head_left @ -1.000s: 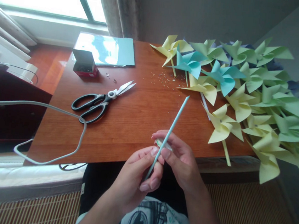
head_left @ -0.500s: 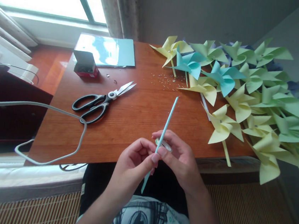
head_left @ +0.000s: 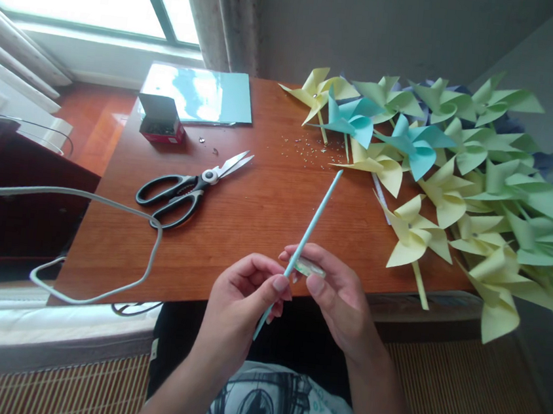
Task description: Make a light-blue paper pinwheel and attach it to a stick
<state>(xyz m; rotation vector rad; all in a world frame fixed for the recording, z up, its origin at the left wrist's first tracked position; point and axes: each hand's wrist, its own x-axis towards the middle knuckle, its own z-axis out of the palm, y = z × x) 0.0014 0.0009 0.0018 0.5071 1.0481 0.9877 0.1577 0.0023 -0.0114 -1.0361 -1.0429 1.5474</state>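
A thin light-blue rolled paper stick [head_left: 319, 215] slants up and to the right over the table's front edge. My left hand [head_left: 246, 299] is closed on its lower part, thumb on top. In my right hand [head_left: 343, 303] is a small roll of clear tape [head_left: 309, 269], seen nearly edge-on between thumb and fingers. The right fingertips lie close behind the stick; whether they touch it I cannot tell. Right of the hands, a yellow paper pinwheel [head_left: 412, 232] lies with its stick toward the front edge.
Black-handled scissors [head_left: 179, 193] lie slightly open on the wooden table [head_left: 257, 205]. Behind them are an open small box [head_left: 162, 126] and blue paper sheets [head_left: 236, 97]. Tiny scraps [head_left: 307, 151] lie near several pinwheels [head_left: 465, 148]. A white cable [head_left: 152, 253] loops over the left edge.
The stick leans further right, its lower end shifted left. My right thumb has come off the stick, and the tape roll shows more clearly in that hand.
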